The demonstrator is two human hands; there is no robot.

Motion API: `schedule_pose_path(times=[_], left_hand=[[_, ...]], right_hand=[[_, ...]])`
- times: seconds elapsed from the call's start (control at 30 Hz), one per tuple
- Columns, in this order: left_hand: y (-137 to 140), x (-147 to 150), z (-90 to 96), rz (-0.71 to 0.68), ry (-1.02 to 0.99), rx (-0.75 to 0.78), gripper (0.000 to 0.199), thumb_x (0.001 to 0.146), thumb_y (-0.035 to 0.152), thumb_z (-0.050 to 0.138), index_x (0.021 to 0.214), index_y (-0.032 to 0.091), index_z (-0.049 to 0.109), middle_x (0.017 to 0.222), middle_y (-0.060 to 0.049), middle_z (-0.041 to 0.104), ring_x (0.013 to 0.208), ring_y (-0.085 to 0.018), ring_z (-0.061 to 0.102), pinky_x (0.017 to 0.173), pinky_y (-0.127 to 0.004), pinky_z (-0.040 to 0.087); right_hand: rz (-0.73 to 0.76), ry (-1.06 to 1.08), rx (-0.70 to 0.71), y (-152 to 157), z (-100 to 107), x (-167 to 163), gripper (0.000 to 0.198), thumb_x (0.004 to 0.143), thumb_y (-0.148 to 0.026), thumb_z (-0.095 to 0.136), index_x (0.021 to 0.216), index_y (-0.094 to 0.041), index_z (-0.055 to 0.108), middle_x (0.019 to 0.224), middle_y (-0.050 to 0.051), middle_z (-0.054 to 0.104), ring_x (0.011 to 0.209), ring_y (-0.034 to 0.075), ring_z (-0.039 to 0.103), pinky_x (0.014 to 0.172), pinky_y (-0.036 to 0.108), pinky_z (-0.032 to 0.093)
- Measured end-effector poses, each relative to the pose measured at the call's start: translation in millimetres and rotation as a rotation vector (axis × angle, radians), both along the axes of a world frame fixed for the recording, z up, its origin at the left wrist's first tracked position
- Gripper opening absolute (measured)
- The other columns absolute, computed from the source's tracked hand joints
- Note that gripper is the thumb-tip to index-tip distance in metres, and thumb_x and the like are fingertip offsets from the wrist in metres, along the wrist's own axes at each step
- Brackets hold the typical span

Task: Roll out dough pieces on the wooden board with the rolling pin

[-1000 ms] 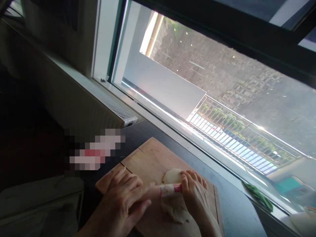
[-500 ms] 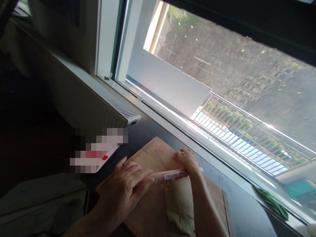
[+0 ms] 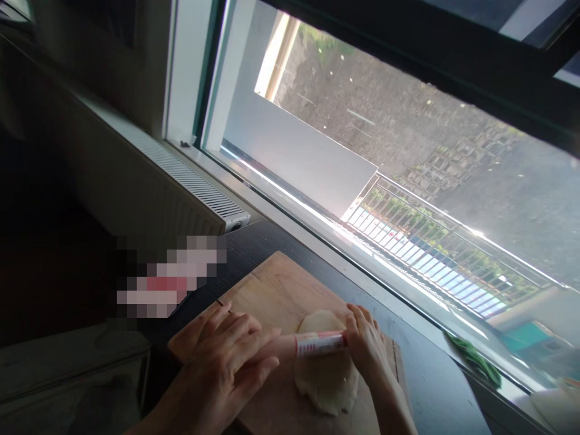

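One flattened sheet of dough (image 3: 326,383) lies on a single wooden board (image 3: 276,290), crossed near its far edge by one rolling pin (image 3: 319,343) bearing a red-and-white label. Two bare hands work the pin: the right hand (image 3: 368,347) curls its fingers over one end, grasping it, while the left hand (image 3: 233,353) lies over the other, fingers loosely extended and thumb apart; whether it grips underneath cannot be seen. The board rests on a dark tabletop (image 3: 435,386), where one blurred pink-and-red item (image 3: 163,287) sits near the left edge. Beyond stand one radiator (image 3: 158,175) and a sunlit window (image 3: 408,121), one crumpled green item (image 3: 473,359) by its sill.
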State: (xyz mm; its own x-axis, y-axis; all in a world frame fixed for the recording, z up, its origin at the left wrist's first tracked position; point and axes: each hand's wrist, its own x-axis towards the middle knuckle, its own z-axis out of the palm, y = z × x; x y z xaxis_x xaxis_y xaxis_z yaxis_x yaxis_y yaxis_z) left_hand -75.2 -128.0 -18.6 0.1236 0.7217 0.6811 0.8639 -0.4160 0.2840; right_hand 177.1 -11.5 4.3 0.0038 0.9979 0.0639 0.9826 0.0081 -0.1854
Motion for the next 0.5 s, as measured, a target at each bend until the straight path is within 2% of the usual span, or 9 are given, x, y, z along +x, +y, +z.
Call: schedule_pose_path(times=[0.17,0.3,0.4,0.5], left_hand=[[16.6,-2.9,-3.7,0.019,-0.056,-0.043,0.024,0.085,0.034,0.056,0.107,0.026,0.063,0.091,0.001,0.065,0.088,-0.016,0.058,0.099,-0.041,0.036],[30.1,-9.2,-8.2,0.062,-0.08,-0.057,0.024,0.086,0.035,0.055,0.106,0.026,0.063,0.089,0.0,0.065,0.088,-0.018,0.057,0.096,-0.042,0.039],[33.0,-12.3,-7.3,0.062,-0.073,-0.091,0.022,0.086,0.035,0.054,0.104,0.027,0.064,0.085,0.0,0.064,0.086,-0.017,0.057,0.093,-0.041,0.041],[27.1,-9.8,-4.6,0.074,-0.072,-0.053,0.023,0.085,0.034,0.056,0.106,0.028,0.063,0.088,0.0,0.064,0.088,-0.017,0.058,0.095,-0.041,0.04]], right_hand=[[0.015,-0.066,-0.034,49.6,4.4,-25.4,0.049,0.09,-0.042,0.025,0.129,-0.027,0.05,0.137,0.004,0.045,0.126,0.024,0.039,0.104,0.045,0.025],[0.01,-0.116,-0.131,89.3,5.2,-56.4,0.051,0.087,-0.045,0.034,0.13,-0.023,0.05,0.134,0.011,0.047,0.12,0.027,0.046,0.098,0.043,0.033],[0.061,-0.102,-0.081,99.7,5.2,-67.6,0.051,0.088,-0.045,0.033,0.13,-0.021,0.05,0.135,0.012,0.046,0.118,0.027,0.047,0.095,0.041,0.036],[0.106,-0.043,-0.045,89.0,6.9,-61.4,0.053,0.089,-0.05,0.03,0.131,-0.024,0.048,0.136,0.009,0.045,0.119,0.026,0.045,0.096,0.041,0.035]])
